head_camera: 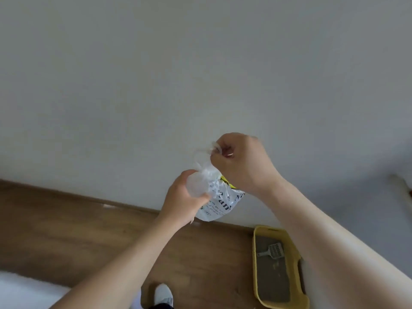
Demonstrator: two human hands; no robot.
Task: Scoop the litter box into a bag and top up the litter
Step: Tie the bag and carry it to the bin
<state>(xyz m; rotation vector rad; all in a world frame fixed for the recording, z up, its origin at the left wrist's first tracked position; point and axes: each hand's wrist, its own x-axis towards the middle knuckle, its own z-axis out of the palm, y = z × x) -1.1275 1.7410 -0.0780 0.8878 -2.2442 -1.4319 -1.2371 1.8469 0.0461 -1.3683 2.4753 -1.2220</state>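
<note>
Left of centre in the frame, the left hand (185, 197) had its fingers and thumb wrapped tightly round the gathered neck of the white printed plastic bag (219, 204). The bag hung in the air at frame centre, in front of the plain white wall (156, 63) and above the brown wood-plank floor (78, 230). Its lower part bulged below the left hand. Just right of and above it, the right hand (243, 166) had its fingers curled in, pinching a twisted loop of the bag's clear top film. The step in hand was judged to be tying the bag shut.

At the lower right, the yellow rectangular plastic litter box (255, 259) sat on the floor against the wall. The grey slotted plastic scoop (270, 250) lay flat on the litter inside it.

Hazards from this position:
- The film was thin. A hard pull by the right hand could tear the loop.
- A slack knot could open later and release the contents.
- The bag was not over the litter box. Any spill would land on the floor.
- Topping up was judged not yet done. Pouring with the scoop left in the box would bury it.
- No fresh litter supply was in view.
</note>
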